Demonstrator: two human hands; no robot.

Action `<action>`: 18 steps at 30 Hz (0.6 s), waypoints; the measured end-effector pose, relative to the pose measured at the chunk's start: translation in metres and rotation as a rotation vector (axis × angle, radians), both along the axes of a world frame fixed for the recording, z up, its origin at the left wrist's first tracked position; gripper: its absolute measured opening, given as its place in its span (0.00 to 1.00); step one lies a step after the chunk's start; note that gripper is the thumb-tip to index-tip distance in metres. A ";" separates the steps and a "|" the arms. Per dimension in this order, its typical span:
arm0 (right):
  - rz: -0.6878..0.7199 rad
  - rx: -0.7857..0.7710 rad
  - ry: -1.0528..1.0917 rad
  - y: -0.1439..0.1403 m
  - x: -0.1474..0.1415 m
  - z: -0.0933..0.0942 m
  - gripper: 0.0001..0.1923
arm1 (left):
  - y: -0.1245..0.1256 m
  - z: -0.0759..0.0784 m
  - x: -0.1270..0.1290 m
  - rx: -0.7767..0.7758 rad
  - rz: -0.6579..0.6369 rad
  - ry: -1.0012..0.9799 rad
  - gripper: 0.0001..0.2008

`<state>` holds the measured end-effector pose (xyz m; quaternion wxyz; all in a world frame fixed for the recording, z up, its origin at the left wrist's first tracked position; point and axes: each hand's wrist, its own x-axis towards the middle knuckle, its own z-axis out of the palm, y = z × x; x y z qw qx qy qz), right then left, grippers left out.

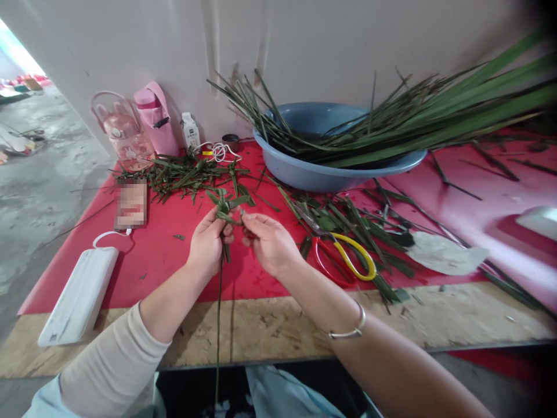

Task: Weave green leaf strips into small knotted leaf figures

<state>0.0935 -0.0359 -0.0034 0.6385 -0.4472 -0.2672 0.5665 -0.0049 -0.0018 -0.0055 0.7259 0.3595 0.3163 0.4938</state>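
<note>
Between my hands is a small woven piece of green leaf strips (224,204), with a long thin stem hanging down past the table edge. My left hand (208,241) pinches it at its base, fingers closed around the stem. The fingertips of my right hand (270,239) are pressed together on a leaf strip at the piece's right side. To the right of my hands lie scissors (348,255) with one red and one yellow handle, resting on cut leaf pieces (383,232). Behind my hands is a pile of knotted leaf pieces (183,177).
A blue basin (300,174) holds long green leaves (404,128) that reach far right. At left are a white power bank (80,296), a blurred phone-like item (131,203), a pink bottle (126,136), a pink pouch (159,122) and a small white bottle (190,130). Red sheeting (161,261) covers the board.
</note>
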 end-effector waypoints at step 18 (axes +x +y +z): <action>0.030 0.087 -0.749 -0.007 0.007 0.004 0.09 | -0.006 -0.002 -0.001 0.073 -0.163 0.044 0.10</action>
